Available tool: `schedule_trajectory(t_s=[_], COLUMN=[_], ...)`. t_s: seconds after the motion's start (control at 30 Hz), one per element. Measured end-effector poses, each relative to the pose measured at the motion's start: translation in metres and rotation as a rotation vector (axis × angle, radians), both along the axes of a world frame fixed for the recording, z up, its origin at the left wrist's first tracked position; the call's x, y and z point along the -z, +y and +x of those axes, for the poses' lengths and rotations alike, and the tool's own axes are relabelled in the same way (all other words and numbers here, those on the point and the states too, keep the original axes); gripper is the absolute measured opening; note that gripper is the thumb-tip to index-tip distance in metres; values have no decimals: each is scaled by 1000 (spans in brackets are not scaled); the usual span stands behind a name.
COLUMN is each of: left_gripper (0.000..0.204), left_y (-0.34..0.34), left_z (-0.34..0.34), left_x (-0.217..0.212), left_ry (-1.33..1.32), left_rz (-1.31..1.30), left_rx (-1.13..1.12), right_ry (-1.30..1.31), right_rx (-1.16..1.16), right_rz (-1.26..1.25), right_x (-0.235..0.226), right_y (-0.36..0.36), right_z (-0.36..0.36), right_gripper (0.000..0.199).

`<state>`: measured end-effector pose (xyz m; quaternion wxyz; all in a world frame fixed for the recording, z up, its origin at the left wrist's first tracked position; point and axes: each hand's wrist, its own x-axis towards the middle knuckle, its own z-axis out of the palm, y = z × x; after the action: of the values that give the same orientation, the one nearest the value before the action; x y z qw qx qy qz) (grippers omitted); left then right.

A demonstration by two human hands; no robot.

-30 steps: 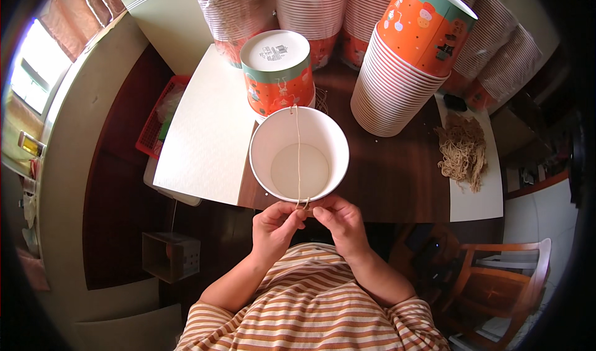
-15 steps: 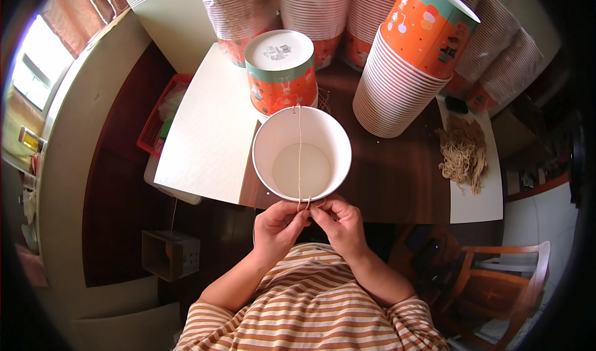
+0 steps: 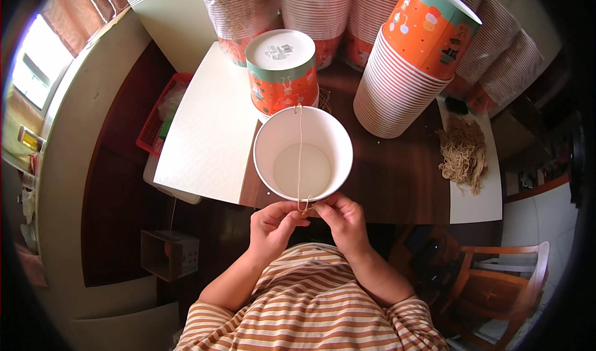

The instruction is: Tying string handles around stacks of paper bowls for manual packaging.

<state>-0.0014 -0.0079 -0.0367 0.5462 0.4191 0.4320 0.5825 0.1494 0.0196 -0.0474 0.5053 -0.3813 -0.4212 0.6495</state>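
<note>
A white-lined paper bucket [image 3: 270, 164] has its round mouth facing me at the table's near edge. From a knot at its far rim, a thin beige cord [image 3: 300, 146] runs across the mouth to the near rim, where it forms a small loop. My left hand [image 3: 272, 230] pinches the cord just below that rim, thumb against forefinger. Close beside it, my right hand [image 3: 343, 225] is also closed on the cord, its fingers against the bucket's near side. The cord's end between the fingertips is partly hidden.
An upside-down orange and green bucket [image 3: 282, 90] stands just behind. A tall leaning stack of buckets [image 3: 400, 84] is at right, with plastic-wrapped stacks [image 3: 315, 9] at the back. A heap of beige cords [image 3: 462, 152] lies right; a wooden chair [image 3: 496, 289] stands below.
My left hand has shifted slightly left and the fingertips of both hands have parted a little. More of the cord's loop shows at the near rim. The bucket has hardly moved.
</note>
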Motion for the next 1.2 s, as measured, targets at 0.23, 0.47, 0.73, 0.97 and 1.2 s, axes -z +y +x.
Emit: schedule_trajectory(t_s=[0.23,0.47,0.73,0.97,1.2], left_gripper=[14,6,2,6,8], left_y=[-2,-1,-1,-1,-5], left_z=[-2,1,2,-3,-2], left_x=[4,3,11,11,5], left_ry=[44,220,327,627,627], left_rz=[14,32,55,208,287], left_rx=[34,-26,-83,-127,-98], right_ry=[31,-5,-130,-9,-69], right_rx=[-16,12,136,-64,-37], right_rz=[2,18,61,-47,50], right_x=[-1,0,13,-1,10], right_y=[0,-1,-1,-6,-12], right_z=[-1,-1,-7,-1,-7], right_gripper=[10,10,11,10,9])
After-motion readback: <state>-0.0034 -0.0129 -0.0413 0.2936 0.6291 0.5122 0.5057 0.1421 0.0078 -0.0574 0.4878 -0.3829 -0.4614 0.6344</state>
